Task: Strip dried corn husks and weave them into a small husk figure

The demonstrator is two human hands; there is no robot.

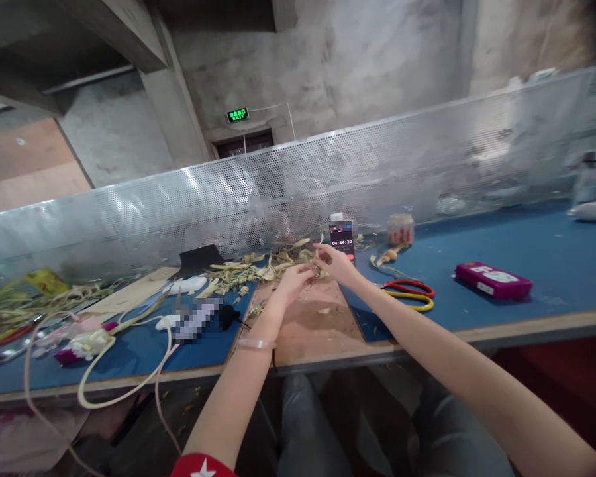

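My left hand (297, 280) reaches over the far part of a brown board (312, 324), its fingers curled together beside the plant scraps. Just right of it and slightly higher is my right hand (334, 262), with thumb and fingers bent close together. Both hands are at the near edge of a heap of dry, pale plant strips (295, 254). Whatever lies between the fingers of either hand is too small to make out. Behind my right hand a phone (342, 238) stands upright, showing a timer.
Red-and-yellow-handled scissors (410, 295), a purple box (494, 280) and a jar (400, 230) are on the blue table (477, 245) at right. Left are more plant strips (238, 275), looping cables (124, 401) and a black object (198, 260). A perforated metal screen (258, 185) runs behind.
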